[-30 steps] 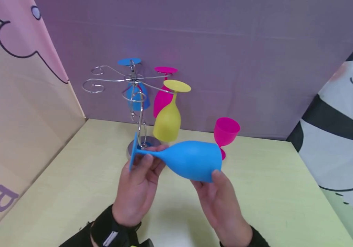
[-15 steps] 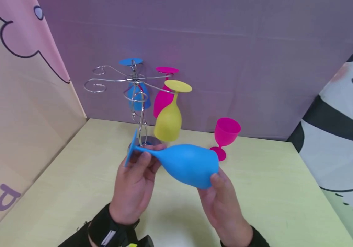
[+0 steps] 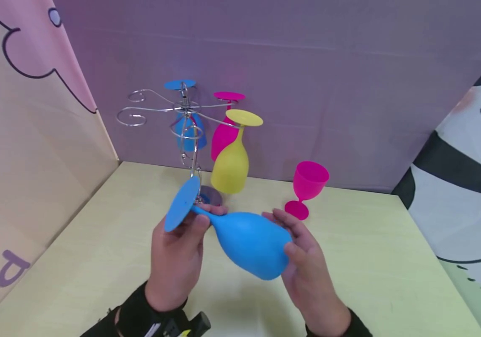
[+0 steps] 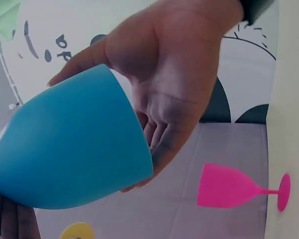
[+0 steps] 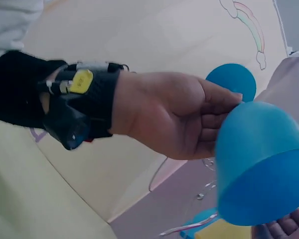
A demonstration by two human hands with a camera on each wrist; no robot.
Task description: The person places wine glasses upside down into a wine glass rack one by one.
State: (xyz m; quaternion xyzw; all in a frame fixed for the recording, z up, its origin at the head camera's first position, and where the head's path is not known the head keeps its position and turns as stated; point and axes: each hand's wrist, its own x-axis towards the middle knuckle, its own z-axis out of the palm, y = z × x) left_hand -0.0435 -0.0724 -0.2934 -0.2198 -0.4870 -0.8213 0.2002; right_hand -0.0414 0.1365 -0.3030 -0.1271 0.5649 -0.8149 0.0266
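A blue plastic wine glass (image 3: 251, 243) is held sideways above the table, its foot tipped up to the left and its bowl sloping down to the right. My left hand (image 3: 179, 255) pinches the stem just behind the foot, thumb on the near side. Around the bowl close to the rim, my right hand (image 3: 309, 269) holds with the thumb in front and fingers behind. In the right wrist view the open mouth of the wine glass (image 5: 269, 189) faces the camera. The left wrist view shows the right hand (image 4: 164, 74) beside the rim.
Behind the hands stands a silver wire glass rack (image 3: 194, 154) with curled arms. Blue (image 3: 180, 84), pink (image 3: 223, 138) and yellow (image 3: 231, 166) wine glasses hang upside down from it. Another pink wine glass (image 3: 309, 180) stands upright on the table (image 3: 375, 262) at the right, before a purple backdrop.
The blue wine glass has tilted, its bowl coming lower and its foot turning to face the head camera. The right hand has moved slightly down and right, its fingers now showing behind the bowl.
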